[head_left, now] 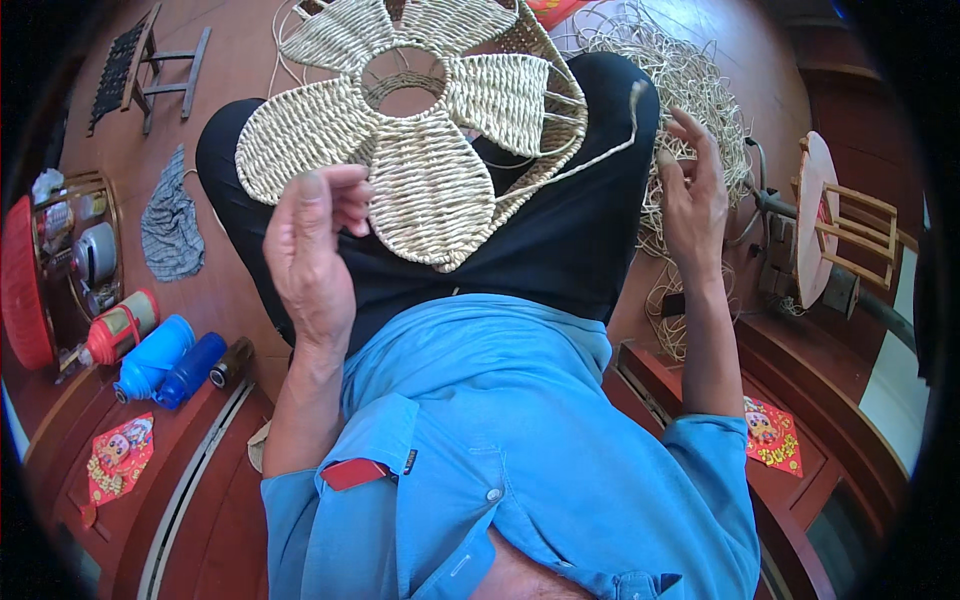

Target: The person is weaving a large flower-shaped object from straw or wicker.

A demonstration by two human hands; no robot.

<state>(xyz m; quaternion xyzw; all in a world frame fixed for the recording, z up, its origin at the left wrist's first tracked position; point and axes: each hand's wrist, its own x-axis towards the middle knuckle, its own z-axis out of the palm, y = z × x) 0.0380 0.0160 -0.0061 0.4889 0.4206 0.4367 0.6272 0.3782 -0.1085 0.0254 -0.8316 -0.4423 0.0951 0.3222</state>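
A flower-shaped piece woven from pale straw cord [433,212] rests over my lap, with broad petals round an open ring. Behind its right petals shows a frame of the same weave with bare cords. My left hand [318,240] is beside the lower petals, fingers half curled and thumb apart; no object shows in it. Off to the right, above the knee, my right hand [695,195] has its thumb and fingers spread, nothing visible between them. From the piece's lower right edge a loose cord [590,160] runs up, its frayed end in the air left of that hand.
A large heap of straw cord [690,75] lies on the floor at right. Farther right stands a round-topped stool [815,220]. On the left are a wooden folding chair [145,75], a striped cloth [173,225], several flasks including a light blue one [155,358], and a red basin [25,290].
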